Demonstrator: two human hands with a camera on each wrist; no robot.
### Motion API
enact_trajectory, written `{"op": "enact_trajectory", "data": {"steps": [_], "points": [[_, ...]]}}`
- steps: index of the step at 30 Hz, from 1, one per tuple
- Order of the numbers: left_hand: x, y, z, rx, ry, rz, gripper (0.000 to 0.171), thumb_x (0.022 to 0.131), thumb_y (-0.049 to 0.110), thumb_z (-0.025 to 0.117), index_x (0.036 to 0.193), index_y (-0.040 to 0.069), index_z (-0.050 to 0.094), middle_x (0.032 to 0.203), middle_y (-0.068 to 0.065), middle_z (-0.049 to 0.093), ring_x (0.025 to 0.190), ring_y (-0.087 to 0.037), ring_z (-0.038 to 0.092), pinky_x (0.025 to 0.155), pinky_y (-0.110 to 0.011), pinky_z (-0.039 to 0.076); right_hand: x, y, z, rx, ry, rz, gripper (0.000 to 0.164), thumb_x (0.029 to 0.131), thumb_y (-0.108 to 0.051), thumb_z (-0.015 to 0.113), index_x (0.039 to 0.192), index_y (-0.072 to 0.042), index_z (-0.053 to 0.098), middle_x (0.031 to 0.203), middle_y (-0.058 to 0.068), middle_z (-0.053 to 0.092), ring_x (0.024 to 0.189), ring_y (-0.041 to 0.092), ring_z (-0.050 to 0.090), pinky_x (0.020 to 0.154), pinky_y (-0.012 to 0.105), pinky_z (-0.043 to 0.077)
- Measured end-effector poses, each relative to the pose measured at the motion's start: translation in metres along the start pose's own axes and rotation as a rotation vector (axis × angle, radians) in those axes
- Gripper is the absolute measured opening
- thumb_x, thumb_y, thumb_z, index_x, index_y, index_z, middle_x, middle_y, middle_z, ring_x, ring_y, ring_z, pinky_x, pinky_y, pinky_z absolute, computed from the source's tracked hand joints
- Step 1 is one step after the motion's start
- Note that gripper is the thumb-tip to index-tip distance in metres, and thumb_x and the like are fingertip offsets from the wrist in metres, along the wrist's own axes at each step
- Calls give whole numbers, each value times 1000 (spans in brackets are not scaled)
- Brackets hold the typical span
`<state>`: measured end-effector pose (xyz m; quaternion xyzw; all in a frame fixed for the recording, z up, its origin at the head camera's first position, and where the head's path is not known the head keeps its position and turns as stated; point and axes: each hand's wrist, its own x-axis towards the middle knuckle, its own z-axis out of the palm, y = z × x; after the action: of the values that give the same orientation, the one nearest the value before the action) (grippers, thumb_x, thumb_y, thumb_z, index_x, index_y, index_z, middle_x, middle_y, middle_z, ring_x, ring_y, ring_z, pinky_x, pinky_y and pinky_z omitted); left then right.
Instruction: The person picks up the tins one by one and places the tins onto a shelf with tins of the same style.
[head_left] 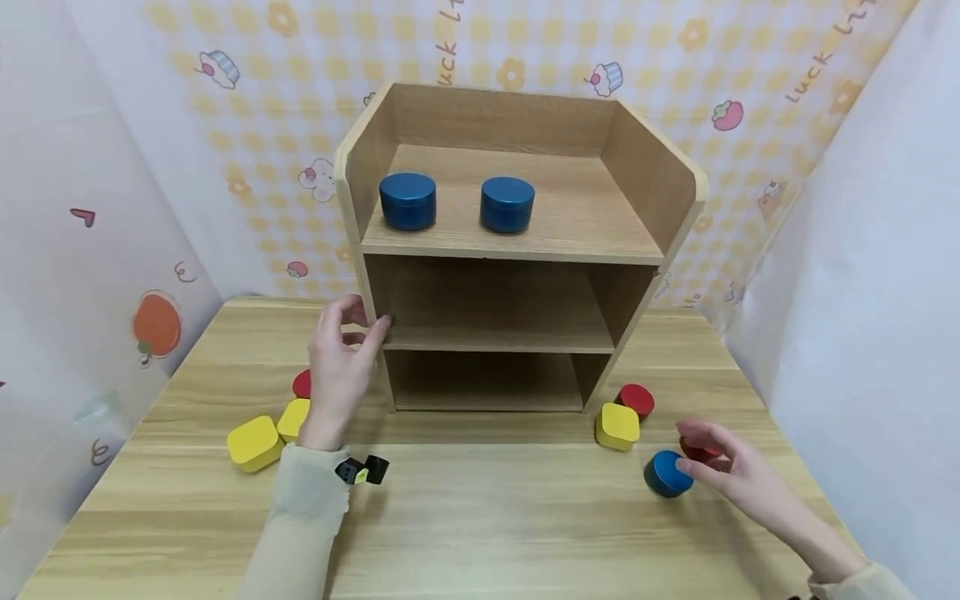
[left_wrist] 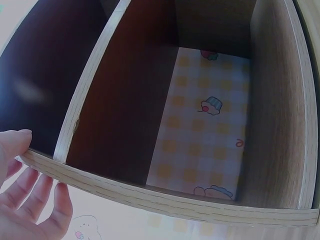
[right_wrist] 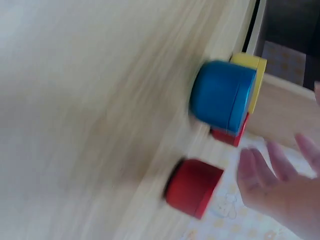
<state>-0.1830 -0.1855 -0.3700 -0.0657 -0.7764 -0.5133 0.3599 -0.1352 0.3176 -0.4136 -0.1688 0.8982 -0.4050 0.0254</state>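
My left hand holds the left side panel of a wooden shelf unit, thumb inside and fingers outside. The left wrist view shows its thumb at the panel's front edge. Over on the right, my right hand hovers above a round blue tin and a red tin partly hidden by the fingers. In the right wrist view its fingers are spread and apart from the blue tin and the red tin. Two more blue tins stand on the top shelf.
A yellow tin and a red tin stand by the unit's right foot. To the left are two yellow tins and a red one, partly behind my left hand. A patterned cloth hangs behind.
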Motion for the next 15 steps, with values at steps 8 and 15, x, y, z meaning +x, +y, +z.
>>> {"op": "enact_trajectory", "data": {"steps": [8, 15], "points": [[4, 1, -2, 6, 10, 4, 40, 88, 11, 74, 123, 3, 57, 108, -10, 58, 96, -13, 53, 73, -20, 47, 5, 11, -11, 10, -242, -22, 55, 89, -19, 73, 136, -2, 49, 128, 18, 54, 103, 23, 59, 77, 28, 53], [1, -2, 0, 9, -2, 10, 40, 87, 8, 75, 121, 2, 57, 106, -11, 59, 93, -14, 53, 72, -19, 47, 7, 25, -10, 37, -408, -11, 59, 88, -17, 74, 135, 6, 47, 124, 21, 52, 97, 26, 58, 75, 28, 53]]}}
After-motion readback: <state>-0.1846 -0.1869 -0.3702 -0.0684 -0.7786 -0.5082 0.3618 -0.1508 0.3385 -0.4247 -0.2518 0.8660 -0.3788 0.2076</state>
